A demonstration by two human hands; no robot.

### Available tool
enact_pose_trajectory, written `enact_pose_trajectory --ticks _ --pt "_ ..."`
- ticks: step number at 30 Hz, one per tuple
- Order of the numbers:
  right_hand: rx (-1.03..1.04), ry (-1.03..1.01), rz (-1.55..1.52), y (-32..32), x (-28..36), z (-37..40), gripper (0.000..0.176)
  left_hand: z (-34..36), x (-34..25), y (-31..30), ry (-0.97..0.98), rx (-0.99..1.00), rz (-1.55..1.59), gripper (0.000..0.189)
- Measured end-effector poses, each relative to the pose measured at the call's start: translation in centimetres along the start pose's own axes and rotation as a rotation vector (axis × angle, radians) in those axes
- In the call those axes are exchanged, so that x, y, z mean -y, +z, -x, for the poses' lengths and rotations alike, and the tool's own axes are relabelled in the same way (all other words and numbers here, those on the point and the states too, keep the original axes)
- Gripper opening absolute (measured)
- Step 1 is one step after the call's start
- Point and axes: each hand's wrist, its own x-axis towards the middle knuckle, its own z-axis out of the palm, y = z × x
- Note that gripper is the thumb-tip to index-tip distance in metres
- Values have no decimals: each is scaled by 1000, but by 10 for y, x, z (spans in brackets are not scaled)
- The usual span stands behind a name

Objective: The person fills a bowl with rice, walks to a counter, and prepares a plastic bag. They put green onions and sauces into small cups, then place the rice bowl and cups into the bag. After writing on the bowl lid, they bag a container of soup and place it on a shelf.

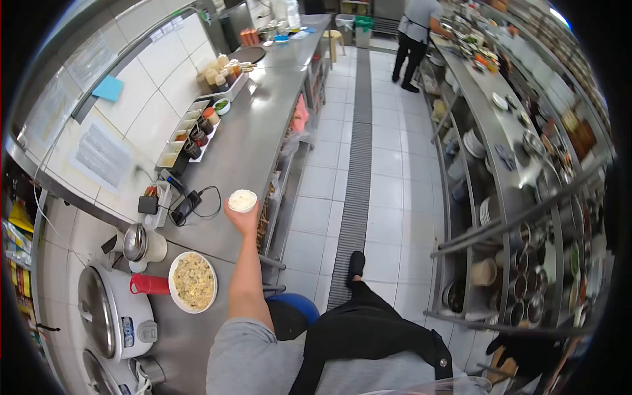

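Note:
My left hand [241, 217] reaches forward over the steel counter's front edge. Its fingers are wrapped round a small white cup [243, 201] filled with a pale, white food. Nearer to me on the counter [227, 257] stands a white bowl [193, 282] of chopped mixed food with yellow bits. A red handle [150, 284] sticks out on the bowl's left side; what it belongs to is hidden. My right hand is outside the picture.
Rice cookers [118, 313] and a lidded container [141, 245] stand at left. A black device [186, 207] with a cable and sauce bottles [201, 135] line the wall. A floor drain [355, 151] runs down the aisle. A person [416, 39] stands by the opposite counter.

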Motion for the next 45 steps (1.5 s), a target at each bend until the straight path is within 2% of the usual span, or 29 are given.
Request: enact_pose_trajectory --ticks 4,5,7,8,10,11,13,14,15,16,17,19,21,24,26,28,30,31,32,33,34,35,36,38,40,41,42,44,45 --pt "242 -80 89 59 94 -71 23 -26 34 53 -17 -82 -85 106" --pt "289 -79 113 65 114 -89 22 -34 36 64 -18 -94 -122 106" --pt "355 -76 155 68 153 -135 20 -44 28 80 -170 -90 -78 109" --pt "380 -76 178 69 173 -161 20 -48 27 89 -163 -105 -119 110" --pt "426 -200 316 74 220 -223 19 -53 22 103 -165 -135 -218 110" --pt "440 -332 443 77 250 -259 18 -60 18 111 -214 -126 -277 110" --pt "298 -989 916 95 330 -332 18 -72 16 121 -335 -102 -406 109" --pt "179 -1175 994 104 379 -358 19 -76 21 124 -322 -96 -399 107" --pt "114 -1182 918 114 438 -375 19 -84 29 130 -307 -95 -389 105" --pt "238 -903 514 116 513 -366 20 -94 35 138 -287 -97 -370 104" --pt "271 -655 58 118 590 -356 20 -102 42 145 -273 -110 -370 103" --pt "186 -1084 22 114 712 -337 14 -116 58 162 -239 -130 -369 101" --pt "257 -1305 24 86 811 -299 16 -131 64 178 -236 -161 -351 103" --pt "340 -1256 -103 70 902 -281 17 -165 92 203 -219 -234 -446 106" --pt "351 -1206 -93 86 923 -314 17 -185 109 215 -214 -247 -519 109" --pt "300 -1115 -15 106 919 -364 16 -206 102 230 -291 -308 -530 108" --pt "226 -1045 121 133 863 -432 19 -218 96 243 -473 -401 -546 107" --pt "274 -968 271 138 833 -460 19 -223 89 251 -485 -444 -594 107" --pt "490 -673 330 132 803 -480 20 -227 85 260 -495 -489 -641 107" --pt "581 -423 507 126 779 -495 15 -222 97 273 -533 -583 -793 107" --pt "545 -706 732 129 739 -516 13 -224 108 290 -568 -681 -945 107" --pt "432 -994 945 132 700 -535 12 -228 86 316 -669 -635 -887 104" --pt "493 -686 738 109 716 -502 11 -229 49 350 -765 -588 -829 102" --pt "393 -110 180 62 744 -433 15 -207 75 428 -567 -411 -869 86" --pt "358 -13 93 67 757 -422 13 -221 28 528 -506 -117 -261 72" --pt "363 -45 94 74 767 -420 13 -244 -16 573 -504 94 -190 64" --pt "368 -109 116 82 776 -422 12 -261 -48 624 -433 147 145 65" --pt "327 -386 207 110 794 -444 12 -298 -93 726 -450 352 574 57" --pt "267 -509 240 120 810 -459 12 -321 -117 769 -400 463 595 52"
